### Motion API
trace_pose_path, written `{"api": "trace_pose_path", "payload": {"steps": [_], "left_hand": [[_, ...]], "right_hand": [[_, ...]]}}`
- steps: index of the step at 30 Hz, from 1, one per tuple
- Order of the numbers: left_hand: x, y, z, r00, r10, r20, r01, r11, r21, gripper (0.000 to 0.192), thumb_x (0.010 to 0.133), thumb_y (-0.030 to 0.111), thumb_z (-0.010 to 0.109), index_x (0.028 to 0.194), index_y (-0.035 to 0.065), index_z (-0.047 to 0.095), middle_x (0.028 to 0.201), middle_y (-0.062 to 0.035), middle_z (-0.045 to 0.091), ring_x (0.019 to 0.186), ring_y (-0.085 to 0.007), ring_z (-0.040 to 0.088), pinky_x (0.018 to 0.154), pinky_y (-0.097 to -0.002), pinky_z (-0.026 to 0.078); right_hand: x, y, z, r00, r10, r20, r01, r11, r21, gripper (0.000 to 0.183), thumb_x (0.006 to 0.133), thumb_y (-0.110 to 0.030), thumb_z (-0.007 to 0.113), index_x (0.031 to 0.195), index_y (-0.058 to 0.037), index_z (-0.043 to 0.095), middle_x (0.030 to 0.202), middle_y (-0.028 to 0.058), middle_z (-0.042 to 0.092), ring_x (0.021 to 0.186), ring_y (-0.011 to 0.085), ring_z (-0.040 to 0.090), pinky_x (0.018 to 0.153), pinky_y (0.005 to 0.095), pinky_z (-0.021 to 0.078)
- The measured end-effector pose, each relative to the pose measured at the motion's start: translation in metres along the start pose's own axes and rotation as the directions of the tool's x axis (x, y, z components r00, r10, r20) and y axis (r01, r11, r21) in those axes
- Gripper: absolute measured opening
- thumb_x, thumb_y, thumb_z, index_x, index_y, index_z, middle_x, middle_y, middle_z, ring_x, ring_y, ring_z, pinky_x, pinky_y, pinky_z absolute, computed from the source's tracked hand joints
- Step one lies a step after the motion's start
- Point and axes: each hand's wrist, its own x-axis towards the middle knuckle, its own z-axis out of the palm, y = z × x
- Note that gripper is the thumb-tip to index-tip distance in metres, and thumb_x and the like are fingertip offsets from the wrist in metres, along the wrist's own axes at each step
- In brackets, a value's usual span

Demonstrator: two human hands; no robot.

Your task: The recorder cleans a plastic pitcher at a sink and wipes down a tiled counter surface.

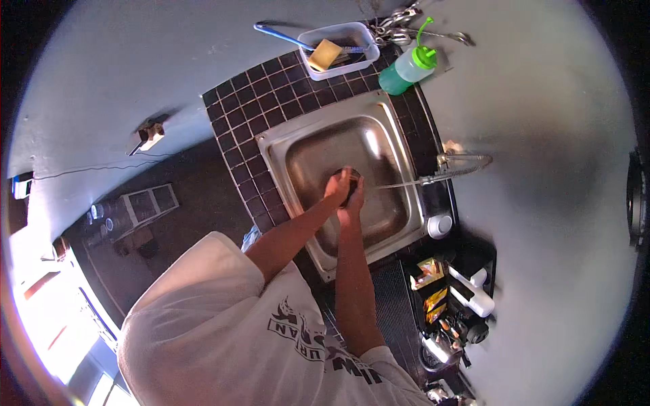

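My left hand point(337, 187) and my right hand point(354, 201) are close together over the stainless steel sink point(315, 137). Between them they hold a small dark object point(352, 189), mostly covered by the fingers, so its kind cannot be told. To the right of my hands, the faucet with a coiled spring neck point(452, 175) reaches over the basin, and a thin stream of water point(398, 185) runs from its tip.
Behind the sink stand a plastic tub point(337, 71) with a yellow sponge point(325, 55) and a blue-handled brush point(282, 34), metal cutlery point(401, 30) and a green-capped squeeze bottle point(409, 71). A white round container point(439, 226) sits beside the right rim. Packets point(434, 304) lie lower right.
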Motion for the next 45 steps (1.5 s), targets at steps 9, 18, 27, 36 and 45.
{"api": "trace_pose_path", "payload": {"steps": [9, 18, 27, 36, 45], "left_hand": [[0.004, 0.022, -0.068, 0.943, -0.192, 0.272, 0.269, 0.922, -0.28, 0.065, 0.112, 0.057, 0.039, 0.143, 0.0053, 0.063, 0.133, -0.0104, 0.071, 0.119, -0.0254, 0.068, 0.103, -0.0443, 0.055], [-0.024, 0.043, -0.056, 0.952, 0.081, 0.297, -0.034, 0.987, -0.16, 0.033, 0.102, 0.029, 0.07, 0.122, 0.0025, 0.074, 0.112, -0.0099, 0.075, 0.106, -0.0217, 0.07, 0.095, -0.0366, 0.056], [-0.046, 0.061, -0.04, 0.786, -0.127, 0.605, 0.389, 0.862, -0.325, 0.042, 0.093, 0.035, 0.084, 0.123, 0.0091, 0.069, 0.105, -0.0085, 0.074, 0.096, -0.0244, 0.073, 0.077, -0.0466, 0.066], [-0.031, 0.034, -0.029, 0.805, -0.236, 0.545, 0.433, 0.861, -0.267, 0.032, 0.088, 0.02, 0.087, 0.113, 0.0075, 0.07, 0.108, -0.0101, 0.074, 0.092, -0.0234, 0.075, 0.066, -0.0405, 0.069], [-0.042, 0.062, -0.013, 0.874, -0.312, 0.372, 0.384, 0.913, -0.137, 0.067, 0.087, 0.027, 0.089, 0.143, 0.0143, 0.055, 0.121, -0.0139, 0.071, 0.104, -0.028, 0.074, 0.073, -0.043, 0.07]], "right_hand": [[-0.032, -0.012, 0.007, 0.967, 0.063, 0.246, -0.199, 0.791, 0.579, 0.072, 0.106, -0.065, 0.045, 0.139, -0.0028, 0.06, 0.133, 0.0193, 0.066, 0.122, 0.0369, 0.064, 0.106, 0.0501, 0.0554], [-0.053, -0.001, 0.032, 0.998, 0.017, 0.059, -0.042, 0.895, 0.443, 0.061, 0.11, -0.059, 0.047, 0.136, -0.0061, 0.061, 0.134, 0.0129, 0.067, 0.122, 0.0315, 0.065, 0.108, 0.0453, 0.0517], [-0.08, -0.054, -0.01, 0.964, -0.265, -0.016, 0.246, 0.912, -0.328, 0.051, 0.113, -0.047, 0.049, 0.141, -0.0089, 0.067, 0.139, 0.0081, 0.07, 0.121, 0.0248, 0.068, 0.105, 0.0392, 0.0498], [-0.041, -0.197, 0.008, 0.337, -0.936, 0.101, 0.676, 0.165, -0.718, 0.051, 0.104, -0.019, 0.07, 0.151, -0.0084, 0.055, 0.133, 0.0163, 0.07, 0.122, 0.0297, 0.068, 0.111, 0.0422, 0.05], [0.017, -0.264, -0.036, 0.732, -0.679, -0.051, 0.583, 0.664, -0.468, 0.035, 0.104, -0.033, 0.07, 0.118, -0.0015, 0.072, 0.1, 0.013, 0.077, 0.087, 0.0193, 0.076, 0.071, 0.0315, 0.063]]}}
